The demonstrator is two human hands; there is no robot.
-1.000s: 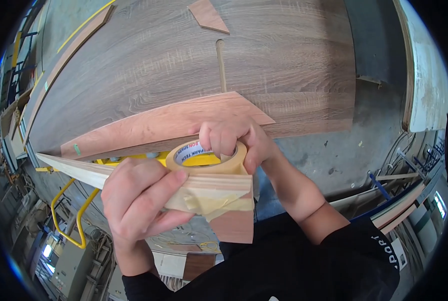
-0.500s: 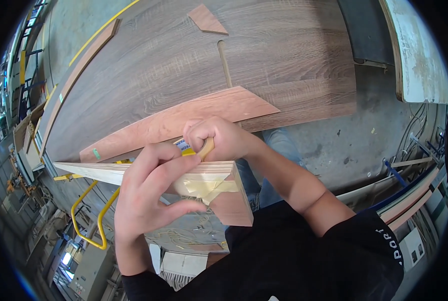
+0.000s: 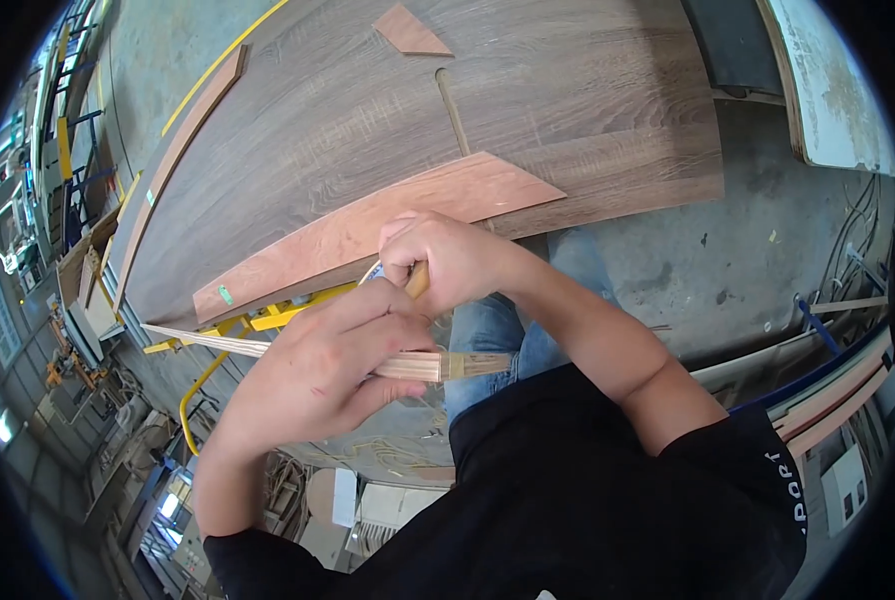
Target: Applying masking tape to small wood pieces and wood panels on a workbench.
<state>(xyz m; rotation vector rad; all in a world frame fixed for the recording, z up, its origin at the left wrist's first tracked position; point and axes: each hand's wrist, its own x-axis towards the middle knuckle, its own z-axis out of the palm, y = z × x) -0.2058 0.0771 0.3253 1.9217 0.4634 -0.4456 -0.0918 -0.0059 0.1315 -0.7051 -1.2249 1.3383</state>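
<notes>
My left hand point(image 3: 332, 360) is closed around a bundle of thin plywood strips point(image 3: 414, 366), which is now edge-on and tapers away to the left. A band of yellowish tape point(image 3: 455, 366) crosses the bundle near its right end. Just above, my right hand point(image 3: 442, 260) grips a roll of tape point(image 3: 420, 282); most of the roll is hidden by my fingers. The two hands nearly touch at the roll. A long reddish plywood strip point(image 3: 367, 230) with a slanted right end lies beyond them on the wood-grain board point(image 3: 347, 130).
A small plywood offcut point(image 3: 412, 30) and a narrow strip point(image 3: 182, 150) rest on the board, which has a slot point(image 3: 453, 110) in it. Yellow metal supports point(image 3: 287, 315) stand under its near left side. Stacked boards point(image 3: 837, 395) and cables lie at the right.
The bundle has been tilted so its broad taped face has turned out of view and its edge shows. My left hand has rolled over with it; my right hand keeps the tape roll.
</notes>
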